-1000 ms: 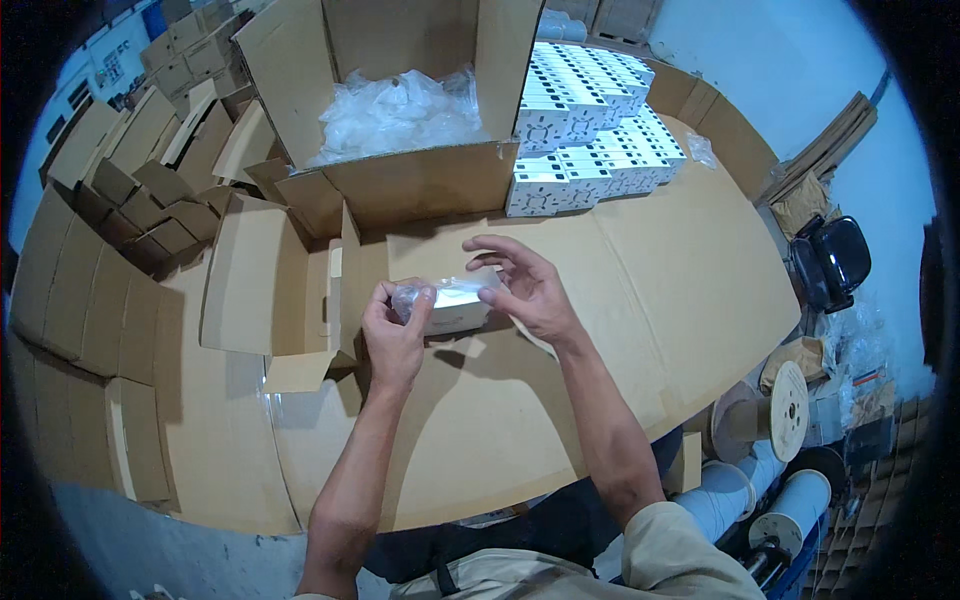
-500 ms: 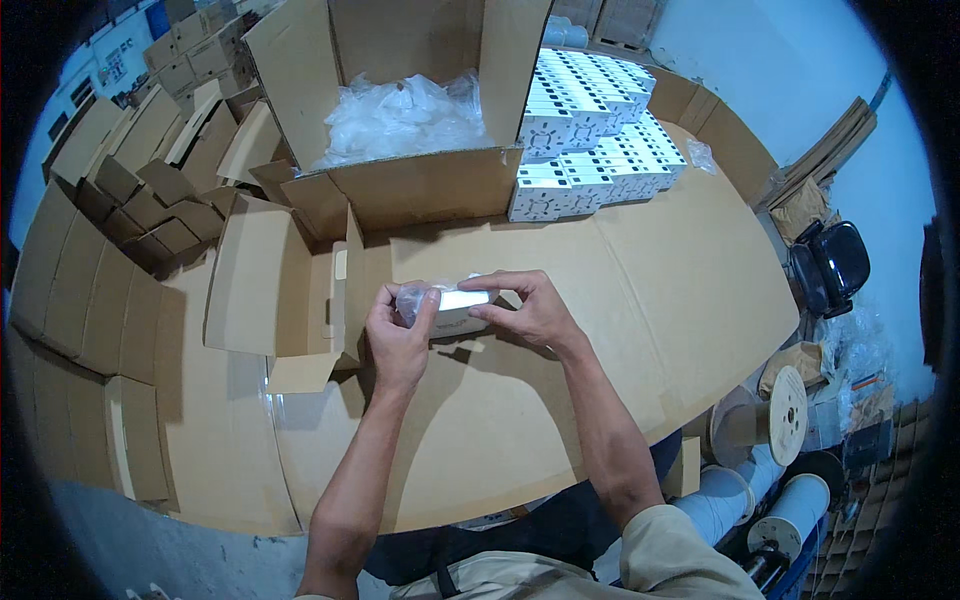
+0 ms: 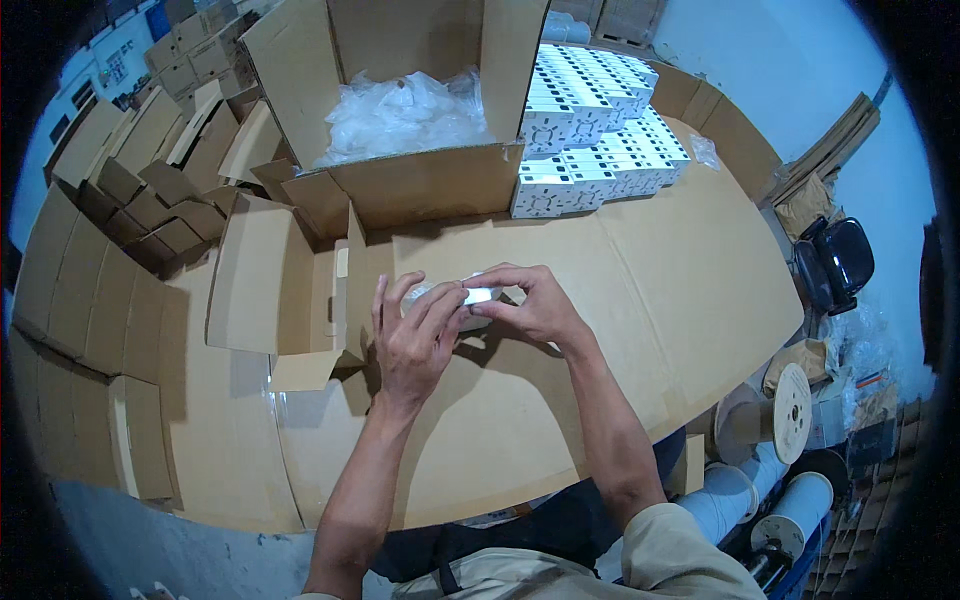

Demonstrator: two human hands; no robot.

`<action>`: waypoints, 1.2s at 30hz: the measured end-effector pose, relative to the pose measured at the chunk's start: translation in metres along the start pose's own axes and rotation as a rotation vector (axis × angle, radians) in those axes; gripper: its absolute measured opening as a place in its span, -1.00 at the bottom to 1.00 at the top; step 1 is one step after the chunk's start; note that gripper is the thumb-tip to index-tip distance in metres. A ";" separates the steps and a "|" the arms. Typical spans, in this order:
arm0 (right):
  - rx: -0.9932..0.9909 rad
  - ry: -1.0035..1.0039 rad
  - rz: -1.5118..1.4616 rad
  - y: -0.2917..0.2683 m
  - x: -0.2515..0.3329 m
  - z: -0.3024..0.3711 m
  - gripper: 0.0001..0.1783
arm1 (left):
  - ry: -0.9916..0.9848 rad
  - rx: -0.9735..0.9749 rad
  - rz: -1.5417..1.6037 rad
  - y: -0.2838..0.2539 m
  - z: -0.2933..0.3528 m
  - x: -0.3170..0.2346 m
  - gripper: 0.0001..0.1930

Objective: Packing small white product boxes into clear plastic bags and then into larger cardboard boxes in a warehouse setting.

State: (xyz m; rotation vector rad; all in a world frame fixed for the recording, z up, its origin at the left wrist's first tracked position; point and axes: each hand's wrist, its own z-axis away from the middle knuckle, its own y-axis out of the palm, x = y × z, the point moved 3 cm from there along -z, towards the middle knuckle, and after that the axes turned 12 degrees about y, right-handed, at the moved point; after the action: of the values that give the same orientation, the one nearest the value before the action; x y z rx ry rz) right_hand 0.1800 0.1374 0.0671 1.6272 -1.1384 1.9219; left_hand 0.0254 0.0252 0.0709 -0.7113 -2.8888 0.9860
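A small white box [image 3: 480, 296] in clear plastic wrap is held above the cardboard-covered table, mostly hidden by my fingers. My right hand [image 3: 540, 305] grips its right side, thumb on the near face and fingers over the top. Against its left end, my left hand [image 3: 413, 335] has its index and middle fingertips pressed on the wrap, while the outer fingers stick up; its thumb is hidden. Left of my hands stands an open cardboard carton [image 3: 290, 290] with raised flaps. Behind it, a larger open carton [image 3: 430, 185] holds crumpled clear plastic bags [image 3: 405, 115].
Stacked white printed boxes [image 3: 590, 150] stand at the back right, a loose clear bag [image 3: 703, 152] beside them. Brown cartons [image 3: 85, 280] line the left side. At the right are a black chair [image 3: 838, 262] and cable spools [image 3: 790, 410]. Brown cardboard [image 3: 640, 300] covers the table.
My left hand has turned over and shifted right, from holding the wrapped box's left end with the thumb on the near side to bringing fingertips onto its top. My right hand keeps its grip.
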 end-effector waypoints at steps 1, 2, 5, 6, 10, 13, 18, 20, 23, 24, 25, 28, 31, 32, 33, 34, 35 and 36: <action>0.002 -0.001 -0.004 0.000 0.001 -0.001 -0.65 | -0.027 0.005 0.025 0.001 0.000 0.002 -0.70; 0.003 0.006 0.007 -0.001 0.002 0.000 -0.65 | -0.025 0.007 0.026 0.001 0.000 0.004 -0.70; 0.004 0.038 0.000 -0.003 0.002 0.002 -0.66 | -0.192 0.033 0.241 0.002 0.001 0.013 -0.68; 0.006 0.064 -0.014 -0.003 0.001 0.002 -0.66 | -0.331 0.022 0.391 0.003 0.002 0.016 -0.69; -0.024 0.017 0.004 0.001 0.000 0.002 -0.66 | -0.540 -0.037 0.690 0.015 0.013 0.027 -0.70; -0.067 -0.056 0.137 -0.002 0.006 0.004 -0.69 | -0.683 -0.021 0.818 0.017 0.013 0.026 -0.69; -0.062 -0.077 0.355 -0.003 0.019 0.005 -0.73 | -0.798 0.060 0.873 0.026 0.022 0.030 -0.71; -0.055 -0.074 0.388 -0.003 0.023 0.003 -0.73 | -0.797 0.082 0.849 0.027 0.025 0.031 -0.72; -0.022 -0.033 0.418 -0.004 0.032 0.002 -0.73 | -0.881 0.123 0.836 0.032 0.035 0.031 -0.67; 0.002 0.003 0.415 -0.004 0.034 0.000 -0.72 | -0.819 0.076 0.789 0.032 0.039 0.031 -0.63; 0.012 -0.010 0.415 -0.003 0.036 -0.002 -0.72 | -0.757 0.029 0.740 0.030 0.043 0.031 -0.59; -0.020 -0.033 0.412 -0.007 0.038 -0.004 -0.75 | -0.684 0.075 0.586 0.023 0.052 0.019 -0.19; -0.075 -0.008 0.234 -0.006 0.039 -0.016 -0.75 | -0.602 0.210 0.421 -0.001 0.058 0.000 0.13; -0.099 -0.045 0.195 0.001 0.044 -0.022 -0.74 | -0.576 0.232 0.374 -0.011 0.066 -0.006 0.08; -0.132 -0.077 0.161 0.005 0.048 -0.027 -0.74 | -0.545 0.256 0.339 -0.018 0.073 -0.012 0.04; -0.146 -0.108 0.063 0.010 0.042 -0.036 -0.72 | -0.546 0.247 0.335 -0.026 0.078 -0.018 0.04; -0.143 -0.115 0.068 0.016 0.043 -0.045 -0.72 | -0.488 0.325 0.271 -0.032 0.082 -0.024 -0.03; -0.173 -0.158 0.003 0.023 0.047 -0.055 -0.72 | -0.433 0.405 0.203 -0.039 0.086 -0.031 -0.10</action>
State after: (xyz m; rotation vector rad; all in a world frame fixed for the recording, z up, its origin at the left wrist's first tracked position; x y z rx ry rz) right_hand 0.1163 0.1565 0.1031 1.7057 -1.3292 1.6681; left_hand 0.0239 -0.0647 0.0287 -0.8542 -2.8203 1.8915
